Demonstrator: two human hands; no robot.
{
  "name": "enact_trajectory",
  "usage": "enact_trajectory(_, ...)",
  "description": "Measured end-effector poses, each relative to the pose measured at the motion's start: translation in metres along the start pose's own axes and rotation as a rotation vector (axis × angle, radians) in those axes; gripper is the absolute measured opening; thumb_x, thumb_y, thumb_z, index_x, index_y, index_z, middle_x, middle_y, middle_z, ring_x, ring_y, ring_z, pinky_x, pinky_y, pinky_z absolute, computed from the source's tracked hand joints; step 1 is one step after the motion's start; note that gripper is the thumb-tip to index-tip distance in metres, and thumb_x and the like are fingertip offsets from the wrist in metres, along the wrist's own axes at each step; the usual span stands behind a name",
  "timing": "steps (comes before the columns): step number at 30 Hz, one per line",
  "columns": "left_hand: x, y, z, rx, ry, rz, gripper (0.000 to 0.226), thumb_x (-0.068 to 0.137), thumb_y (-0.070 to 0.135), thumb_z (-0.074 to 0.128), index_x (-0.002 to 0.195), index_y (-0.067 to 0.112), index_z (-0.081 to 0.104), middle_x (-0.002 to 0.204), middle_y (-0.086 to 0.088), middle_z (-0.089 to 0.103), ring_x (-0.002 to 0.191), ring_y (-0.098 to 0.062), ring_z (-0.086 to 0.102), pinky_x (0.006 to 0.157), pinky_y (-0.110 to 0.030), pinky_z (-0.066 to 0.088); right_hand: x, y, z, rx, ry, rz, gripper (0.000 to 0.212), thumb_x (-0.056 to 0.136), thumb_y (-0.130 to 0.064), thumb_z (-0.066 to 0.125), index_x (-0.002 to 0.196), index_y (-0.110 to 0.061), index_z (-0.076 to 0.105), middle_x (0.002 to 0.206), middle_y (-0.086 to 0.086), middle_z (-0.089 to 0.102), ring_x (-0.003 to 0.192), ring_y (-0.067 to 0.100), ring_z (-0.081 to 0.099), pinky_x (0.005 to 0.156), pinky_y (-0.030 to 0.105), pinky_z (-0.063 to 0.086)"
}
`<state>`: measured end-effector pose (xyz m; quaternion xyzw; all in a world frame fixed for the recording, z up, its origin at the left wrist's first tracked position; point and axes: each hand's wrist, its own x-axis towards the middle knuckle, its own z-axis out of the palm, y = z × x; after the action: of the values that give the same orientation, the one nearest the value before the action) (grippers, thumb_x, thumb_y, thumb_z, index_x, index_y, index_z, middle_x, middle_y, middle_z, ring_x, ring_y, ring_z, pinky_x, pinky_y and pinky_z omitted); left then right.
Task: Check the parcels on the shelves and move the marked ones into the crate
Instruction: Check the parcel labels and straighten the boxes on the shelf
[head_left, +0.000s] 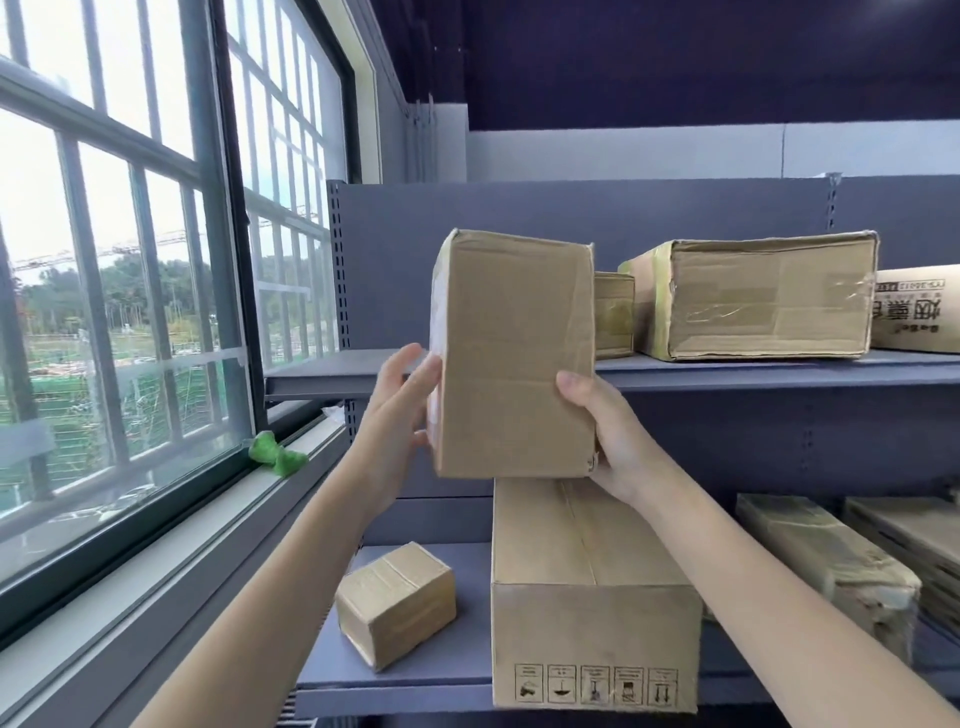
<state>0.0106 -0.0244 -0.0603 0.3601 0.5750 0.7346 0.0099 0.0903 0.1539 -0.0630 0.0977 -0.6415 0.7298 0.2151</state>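
I hold a plain brown cardboard parcel (514, 353) upright in the air in front of the upper shelf (322, 376). My left hand (400, 415) presses its left side, fingers spread. My right hand (602, 436) grips its lower right corner. The face toward me shows no mark. On the lower shelf (415, 670) lie a small taped parcel (397, 603) and a long parcel (587, 592) with handling symbols. The upper shelf carries a large taped parcel (753, 296), a small one (614, 317) behind my parcel, and a printed box (917, 312). No crate is in view.
A large barred window (130, 260) with a wide sill runs along the left. A green crumpled object (278, 457) lies on the sill. More wrapped parcels (831, 561) sit at the right of the lower shelf. Grey shelving back panels stand behind everything.
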Motion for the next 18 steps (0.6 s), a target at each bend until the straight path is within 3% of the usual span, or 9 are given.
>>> enact_trajectory(2,-0.003,-0.005,-0.002,0.000,-0.048,0.011,0.063,0.073,0.052,0.061,0.125,0.017,0.049,0.098,-0.001,0.068,0.080,-0.017,0.066,0.060,-0.035,0.051,-0.002,0.003,0.000,-0.031,0.031,-0.018,0.027,0.080,-0.029,0.064,0.105,-0.020,0.063,0.092,-0.002,0.070,0.085,0.015,0.064,0.062,0.024,0.052)
enact_trajectory(4,-0.005,-0.011,-0.002,-0.015,0.011,0.020,0.062,0.070,0.040,0.066,0.124,0.018,0.047,0.096,-0.004,0.070,0.074,-0.018,0.067,0.052,-0.033,0.049,-0.002,0.004,0.001,-0.142,0.127,-0.113,0.015,0.088,-0.017,0.057,0.098,-0.026,0.063,0.095,-0.006,0.071,0.089,0.013,0.065,0.070,0.023,0.052)
enact_trajectory(7,-0.007,-0.016,0.001,-0.027,0.109,0.060,0.061,0.067,0.032,0.073,0.121,0.023,0.046,0.097,-0.007,0.072,0.076,-0.020,0.069,0.050,-0.032,0.052,-0.002,0.007,0.007,-0.445,0.216,-0.234,0.031,0.088,-0.022,0.058,0.117,-0.031,0.053,0.117,-0.010,0.063,0.110,0.010,0.058,0.095,0.034,0.048)
enact_trajectory(10,-0.006,-0.018,0.009,0.005,0.188,0.121,0.066,0.064,0.032,0.077,0.122,0.020,0.046,0.101,-0.010,0.069,0.083,-0.024,0.068,0.055,-0.031,0.052,-0.006,0.007,0.018,-0.728,0.208,-0.208,0.086,0.073,-0.049,0.068,0.143,-0.027,0.024,0.144,-0.009,0.039,0.131,0.012,0.038,0.108,0.041,0.037)
enact_trajectory(12,-0.005,-0.018,0.013,0.061,0.215,0.174,0.043,0.070,0.021,0.074,0.106,0.027,0.051,0.095,-0.006,0.069,0.077,-0.017,0.069,0.053,-0.025,0.052,-0.010,0.005,0.027,-0.760,0.137,-0.185,0.100,0.061,-0.056,0.070,0.144,-0.027,0.020,0.146,-0.008,0.037,0.131,0.012,0.038,0.107,0.040,0.039)
enact_trajectory(16,-0.005,-0.019,0.015,0.123,0.187,0.252,0.031,0.072,0.012,0.077,0.088,0.030,0.058,0.088,0.002,0.070,0.077,-0.013,0.070,0.066,-0.033,0.057,-0.010,0.007,0.027,-0.589,0.147,-0.239,0.061,0.072,-0.026,0.077,0.120,-0.032,0.040,0.108,-0.019,0.060,0.093,-0.001,0.061,0.080,0.018,0.053)
enact_trajectory(18,-0.004,-0.017,0.012,0.075,0.149,0.272,0.027,0.066,0.019,0.078,0.087,0.029,0.064,0.084,0.004,0.073,0.078,-0.013,0.070,0.068,-0.028,0.057,-0.007,0.009,0.020,-0.515,0.202,-0.263,0.061,0.073,-0.018,0.076,0.123,-0.026,0.044,0.102,-0.023,0.061,0.092,0.001,0.063,0.079,0.022,0.055)
